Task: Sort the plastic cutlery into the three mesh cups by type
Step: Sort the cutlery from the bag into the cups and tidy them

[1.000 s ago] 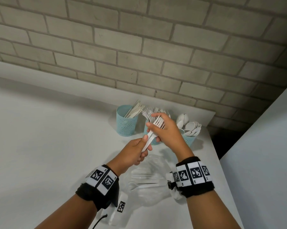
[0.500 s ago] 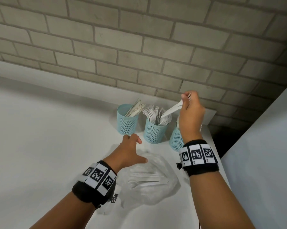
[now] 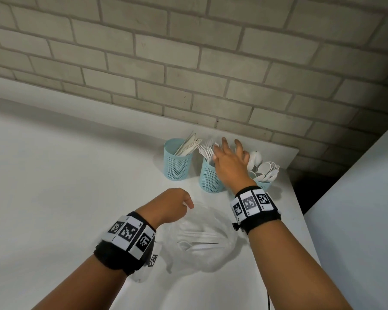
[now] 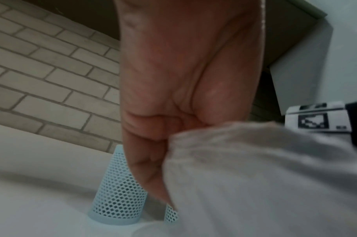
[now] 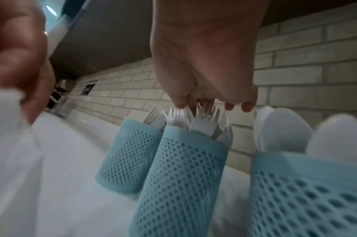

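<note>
my right hand hangs over the middle mesh cup, fingers spread loose on the forks to settle them (holding nothing); my left hand pinches the clear bag steady for the leftover cutlery inside

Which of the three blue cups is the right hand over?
The middle cup, the one full of forks. The right hand is spread over it; the knife cup and spoon cup stand clear on either side.
</note>
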